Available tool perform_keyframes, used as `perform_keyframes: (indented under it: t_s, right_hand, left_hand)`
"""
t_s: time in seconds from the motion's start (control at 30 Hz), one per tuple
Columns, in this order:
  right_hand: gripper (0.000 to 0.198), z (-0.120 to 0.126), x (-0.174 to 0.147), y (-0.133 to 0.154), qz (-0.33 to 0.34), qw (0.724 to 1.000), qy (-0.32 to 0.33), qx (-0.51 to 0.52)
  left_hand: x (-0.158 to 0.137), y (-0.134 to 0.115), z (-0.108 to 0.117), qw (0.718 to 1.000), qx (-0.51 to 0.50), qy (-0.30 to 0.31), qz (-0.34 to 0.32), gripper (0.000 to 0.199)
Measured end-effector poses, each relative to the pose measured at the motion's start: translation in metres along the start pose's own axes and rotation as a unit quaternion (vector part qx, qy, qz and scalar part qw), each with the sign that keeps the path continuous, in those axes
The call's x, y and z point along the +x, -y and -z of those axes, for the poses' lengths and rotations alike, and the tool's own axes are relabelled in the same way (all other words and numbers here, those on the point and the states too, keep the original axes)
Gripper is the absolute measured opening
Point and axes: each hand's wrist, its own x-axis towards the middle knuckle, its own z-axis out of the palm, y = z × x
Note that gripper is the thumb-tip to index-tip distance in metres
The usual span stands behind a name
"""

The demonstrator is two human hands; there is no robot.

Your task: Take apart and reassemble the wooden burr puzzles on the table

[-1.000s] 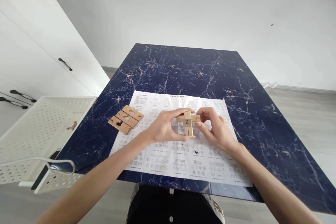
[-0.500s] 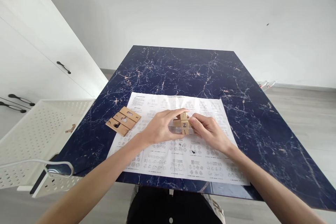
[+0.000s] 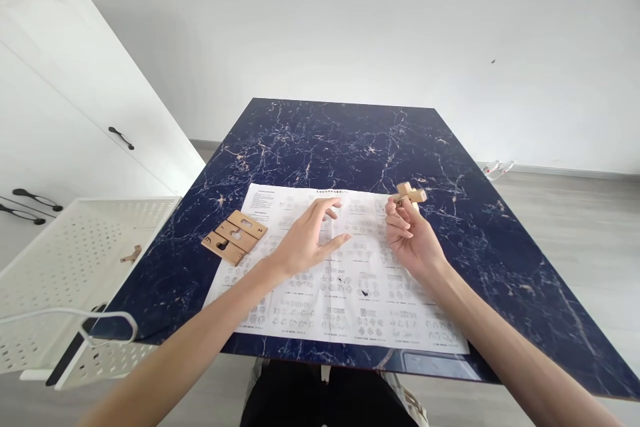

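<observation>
Head view, left hand (image 3: 304, 237), grip wide, right hand (image 3: 411, 240) holding one wooden cross (image 3: 413, 194) (several pieces, perhaps), three slotted blocks (image 3: 242, 242)

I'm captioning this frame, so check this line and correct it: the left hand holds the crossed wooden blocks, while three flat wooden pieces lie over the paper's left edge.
Wrong hand: the head view shows the right hand holding the crossed wooden blocks. Three flat wooden pieces do lie over the left edge of the paper.

Left fingers (image 3: 320, 211) parted, right fingers (image 3: 398, 221) holding blocks (image 3: 413, 193)
</observation>
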Motion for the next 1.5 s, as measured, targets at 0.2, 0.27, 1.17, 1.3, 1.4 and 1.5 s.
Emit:
perform_keyframes:
  t_s: [0.2, 0.27, 1.17, 1.3, 1.4, 1.5]
  right_hand:
    - [0.042, -0.018, -0.013, -0.001, -0.049, 0.998, 0.008, -0.03]
    - [0.042, -0.026, -0.02, 0.0, -0.078, 0.995, 0.027, -0.058]
    - [0.05, -0.034, -0.026, 0.002, -0.092, 0.972, 0.132, -0.171]
    - [0.048, -0.034, -0.026, 0.002, -0.096, 0.973, 0.137, -0.157]
    - [0.049, -0.033, -0.024, 0.002, -0.091, 0.976, 0.134, -0.146]
    - [0.049, -0.03, -0.022, 0.002, -0.072, 0.979, 0.117, -0.148]
  left_hand:
    - [0.0, -0.012, 0.008, 0.996, 0.089, 0.008, -0.019, 0.036]
    - [-0.008, -0.019, 0.017, 0.987, 0.16, 0.026, -0.018, 0.03]
    - [-0.08, 0.008, 0.071, 0.892, 0.387, -0.116, 0.201, 0.077]
    - [-0.054, -0.014, 0.049, 0.929, 0.335, -0.09, 0.125, 0.077]
    - [-0.029, -0.023, 0.02, 0.955, 0.29, -0.034, 0.043, 0.08]
    - [-0.007, -0.021, -0.003, 0.969, 0.244, 0.018, -0.022, 0.076]
